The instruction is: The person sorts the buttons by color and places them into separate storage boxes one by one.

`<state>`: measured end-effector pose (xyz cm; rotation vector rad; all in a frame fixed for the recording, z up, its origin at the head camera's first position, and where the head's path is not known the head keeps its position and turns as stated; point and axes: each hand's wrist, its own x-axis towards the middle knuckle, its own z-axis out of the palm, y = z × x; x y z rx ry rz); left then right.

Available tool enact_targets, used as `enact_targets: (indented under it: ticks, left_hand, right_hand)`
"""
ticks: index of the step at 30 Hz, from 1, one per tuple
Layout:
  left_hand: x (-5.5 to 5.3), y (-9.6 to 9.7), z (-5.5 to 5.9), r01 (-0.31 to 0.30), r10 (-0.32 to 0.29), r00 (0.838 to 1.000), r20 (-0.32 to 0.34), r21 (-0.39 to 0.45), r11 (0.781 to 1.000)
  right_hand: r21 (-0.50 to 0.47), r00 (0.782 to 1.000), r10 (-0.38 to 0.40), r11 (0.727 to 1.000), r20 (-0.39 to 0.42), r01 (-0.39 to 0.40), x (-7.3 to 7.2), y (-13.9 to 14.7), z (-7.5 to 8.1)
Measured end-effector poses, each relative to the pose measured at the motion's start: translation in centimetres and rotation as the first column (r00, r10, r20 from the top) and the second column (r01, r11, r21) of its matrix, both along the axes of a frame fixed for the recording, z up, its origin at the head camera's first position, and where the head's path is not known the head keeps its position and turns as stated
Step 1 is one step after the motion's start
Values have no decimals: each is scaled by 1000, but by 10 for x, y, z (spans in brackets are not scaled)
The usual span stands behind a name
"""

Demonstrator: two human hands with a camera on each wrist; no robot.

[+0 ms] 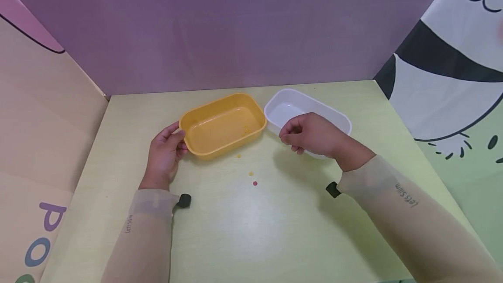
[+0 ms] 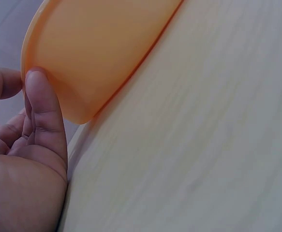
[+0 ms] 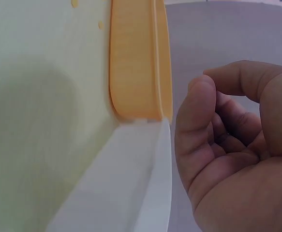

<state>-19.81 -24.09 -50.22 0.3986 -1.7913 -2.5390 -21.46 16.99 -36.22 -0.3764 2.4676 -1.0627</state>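
Note:
My left hand (image 1: pixel 163 156) holds the left end of a shallow orange plastic tray (image 1: pixel 212 147). In the left wrist view the thumb (image 2: pixel 45 104) lies against the tray's outer wall, with the index finger at the rim. Several tiny yellow pieces (image 1: pixel 246 130) lie inside the tray at its right end. My right hand (image 1: pixel 312 134) hovers over the near side of a white plastic tray (image 1: pixel 322 110), covering part of it. In the right wrist view its thumb and index fingertips (image 3: pixel 202 87) meet, the other fingers curled; nothing shows between them.
On the pale table (image 1: pixel 235 230), in front of the trays, lie two tiny yellow pieces (image 1: pixel 251 174) and a red one (image 1: pixel 255 183). Both trays stand side by side, corners close together. A purple panel (image 1: pixel 235 29) rises behind the table, with printed panels at both sides.

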Motion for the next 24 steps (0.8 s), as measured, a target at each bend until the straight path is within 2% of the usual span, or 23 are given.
enact_targets:
  ticks: [10, 15, 21, 24]
  left_hand:
    - [0, 1, 1, 0, 0, 1000, -11, 8, 1000]
    - [1, 1, 2, -1, 1, 1000, -10, 6, 1000]
    - [0, 1, 2, -6, 6, 1000, -3, 12, 1000]
    - [0, 1, 2, -6, 6, 1000, -2, 9, 1000]
  right_hand:
    - [-16, 996, 58, 998, 71, -57, 12, -22, -27]
    - [20, 992, 80, 996, 100, -83, 18, -31, -43]
    - [102, 986, 140, 984, 86, -148, 24, -43, -63]
    - [113, 983, 171, 978, 64, -177, 28, -47, -72]
